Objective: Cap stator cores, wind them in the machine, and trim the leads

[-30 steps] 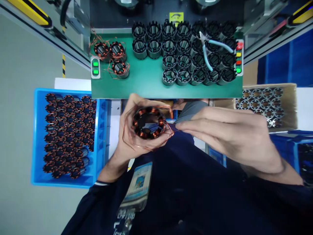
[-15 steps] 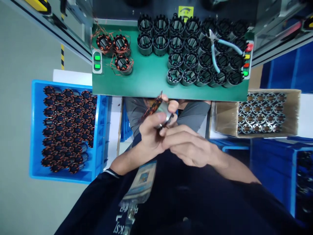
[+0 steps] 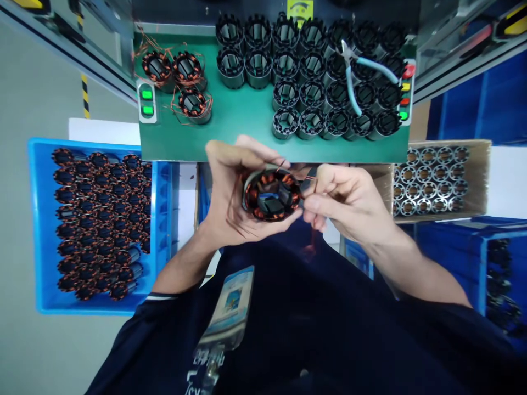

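My left hand (image 3: 226,192) is wrapped round a copper-wound stator (image 3: 270,193), its open end turned up toward me, just in front of the green bench top (image 3: 242,123). Loose copper wire ends (image 3: 234,216) trail over my left palm. My right hand (image 3: 349,200) is closed in a pinch at the stator's right rim, on fine wire that is hard to make out. Both hands hover over my dark lap.
On the green bench top stand three wound stators (image 3: 181,82) at the left and several bare black cores (image 3: 313,82) with light-blue pliers (image 3: 358,74) lying on them. A blue crate (image 3: 41,219) of wound stators sits left; a cardboard box (image 3: 481,170) of metal rings right.
The stator went from facing me, to tilted on its side with both hands bunched over it, back to open end up. My right hand now pinches at its right rim.
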`<state>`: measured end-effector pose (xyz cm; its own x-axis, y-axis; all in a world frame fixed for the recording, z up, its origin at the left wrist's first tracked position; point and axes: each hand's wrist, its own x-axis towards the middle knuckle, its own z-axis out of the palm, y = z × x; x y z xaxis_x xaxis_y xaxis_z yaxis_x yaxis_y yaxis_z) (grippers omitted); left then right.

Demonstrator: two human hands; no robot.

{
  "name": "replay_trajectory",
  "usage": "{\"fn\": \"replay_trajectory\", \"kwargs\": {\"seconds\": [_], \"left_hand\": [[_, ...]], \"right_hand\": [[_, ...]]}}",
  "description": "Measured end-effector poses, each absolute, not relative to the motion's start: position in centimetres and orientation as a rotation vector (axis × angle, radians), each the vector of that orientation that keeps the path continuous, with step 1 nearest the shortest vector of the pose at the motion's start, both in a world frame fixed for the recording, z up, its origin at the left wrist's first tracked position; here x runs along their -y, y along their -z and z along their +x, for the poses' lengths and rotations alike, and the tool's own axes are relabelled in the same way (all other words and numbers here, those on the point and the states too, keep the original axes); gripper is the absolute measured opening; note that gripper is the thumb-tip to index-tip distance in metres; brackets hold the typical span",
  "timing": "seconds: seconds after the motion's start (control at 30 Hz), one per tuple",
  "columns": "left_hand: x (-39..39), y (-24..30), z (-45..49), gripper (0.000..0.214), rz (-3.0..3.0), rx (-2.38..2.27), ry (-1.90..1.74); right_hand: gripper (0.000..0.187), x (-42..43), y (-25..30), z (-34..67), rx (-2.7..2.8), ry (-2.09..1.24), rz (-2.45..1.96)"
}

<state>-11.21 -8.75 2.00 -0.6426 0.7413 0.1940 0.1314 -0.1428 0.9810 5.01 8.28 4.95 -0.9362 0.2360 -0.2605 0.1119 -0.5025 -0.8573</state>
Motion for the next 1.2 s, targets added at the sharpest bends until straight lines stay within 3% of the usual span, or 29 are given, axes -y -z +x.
{"fn": "replay_trajectory", "kwargs": {"seconds": [0.07,0.17,0.3,0.47,0.63,0.77,0.87,1.0,1.2], "left_hand": [[9.0,-0.8,-10.7,0.088,1.052,-1.535,-1.897],[8.8,0.2,-9.1,0.062,0.655,-1.067,-1.9],[8.1,-0.8,-6.8,0.07,0.122,-0.763,-1.824],[8.6,-2.2,-6.5,0.073,0.171,-0.817,-1.9],[9.4,-1.3,-7.8,0.074,0.3,-0.963,-1.814],[9.6,-0.4,-8.2,0.063,0.277,-0.835,-1.707],[9.3,0.0,-7.7,0.06,0.38,-0.934,-1.896],[9.1,-0.5,-7.7,0.063,0.798,-1.251,-2.019],[9.7,-2.7,-8.6,0.096,1.188,-1.332,-1.721]], "right_hand": [[0.027,-7.8,-4.1,5.5,1.526,-2.651,-0.526],[0.027,-6.7,-2.8,6.4,1.546,-2.636,-0.547],[0.025,-6.0,-2.6,7.0,1.612,-2.588,-0.539],[0.029,-7.0,-5.7,7.6,1.966,-2.072,-0.327],[0.036,-8.0,-9.0,7.7,2.061,-1.953,-0.198],[0.03,-7.5,-7.6,7.8,2.169,-1.82,-0.24],[0.011,-6.9,-3.7,7.8,2.357,-1.826,-0.226],[0.038,-9.0,0.2,7.6,2.528,-1.915,-0.277],[0.039,-14.4,-6.4,5.5,2.358,-2.292,-0.457]]}}
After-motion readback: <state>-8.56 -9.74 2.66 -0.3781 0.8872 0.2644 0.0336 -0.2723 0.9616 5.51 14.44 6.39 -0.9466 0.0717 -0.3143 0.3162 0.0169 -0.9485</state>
